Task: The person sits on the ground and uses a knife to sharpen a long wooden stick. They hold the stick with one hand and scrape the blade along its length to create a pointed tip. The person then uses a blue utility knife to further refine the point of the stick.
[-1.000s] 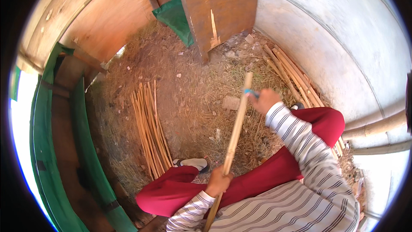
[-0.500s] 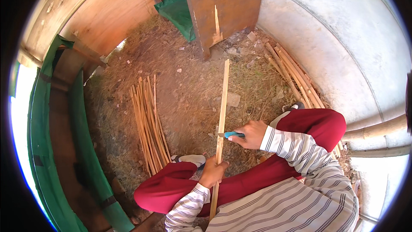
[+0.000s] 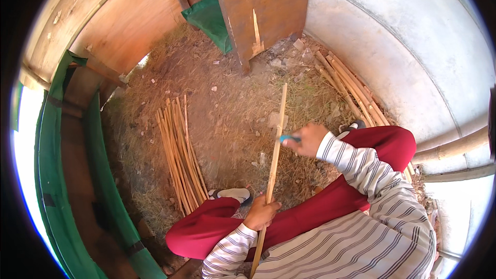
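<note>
The wide camera, worn on the head, looks down from close above the lap (image 3: 315, 204) onto the floor (image 3: 222, 134). It faces that wooden cabinet (image 3: 279, 13) near twelve o'clock.

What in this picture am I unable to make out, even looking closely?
All in the head view:
Held stick: near end, cut off by the lower edge.
Blue tool: tip, blurred; rear part, hidden by the right hand.
Left hand: palm, hidden by its own back.
Stick pile at right: partly covered by the red trousers.
</note>
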`<state>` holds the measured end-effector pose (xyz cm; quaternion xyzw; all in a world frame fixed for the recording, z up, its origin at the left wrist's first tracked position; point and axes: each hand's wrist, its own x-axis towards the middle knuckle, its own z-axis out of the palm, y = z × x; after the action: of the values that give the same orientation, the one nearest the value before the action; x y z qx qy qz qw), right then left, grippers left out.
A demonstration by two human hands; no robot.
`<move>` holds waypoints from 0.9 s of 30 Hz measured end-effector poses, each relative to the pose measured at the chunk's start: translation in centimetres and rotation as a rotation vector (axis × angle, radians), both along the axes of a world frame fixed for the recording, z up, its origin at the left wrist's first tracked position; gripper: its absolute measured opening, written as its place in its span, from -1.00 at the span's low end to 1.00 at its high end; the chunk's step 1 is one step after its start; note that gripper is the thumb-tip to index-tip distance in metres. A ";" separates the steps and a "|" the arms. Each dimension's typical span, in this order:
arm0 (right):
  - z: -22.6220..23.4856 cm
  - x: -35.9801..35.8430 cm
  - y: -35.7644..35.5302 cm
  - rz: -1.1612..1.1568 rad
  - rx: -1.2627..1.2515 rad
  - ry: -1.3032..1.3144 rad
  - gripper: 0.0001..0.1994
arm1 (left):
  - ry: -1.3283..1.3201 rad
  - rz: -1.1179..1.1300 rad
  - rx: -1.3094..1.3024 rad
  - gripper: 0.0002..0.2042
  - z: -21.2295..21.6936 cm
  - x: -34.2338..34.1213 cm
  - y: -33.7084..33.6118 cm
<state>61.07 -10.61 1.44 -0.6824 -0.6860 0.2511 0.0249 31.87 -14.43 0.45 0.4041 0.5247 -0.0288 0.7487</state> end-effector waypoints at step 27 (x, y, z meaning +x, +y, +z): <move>-1.5 6.0 4.6 -0.474 -0.077 0.044 -0.45 | 0.064 -0.069 0.100 -0.81 4.1 -2.3 -2.8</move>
<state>67.02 -5.96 -0.09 -0.8191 -0.4961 0.2789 0.0719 29.53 -17.21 4.52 0.4578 0.5348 -0.0412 0.7090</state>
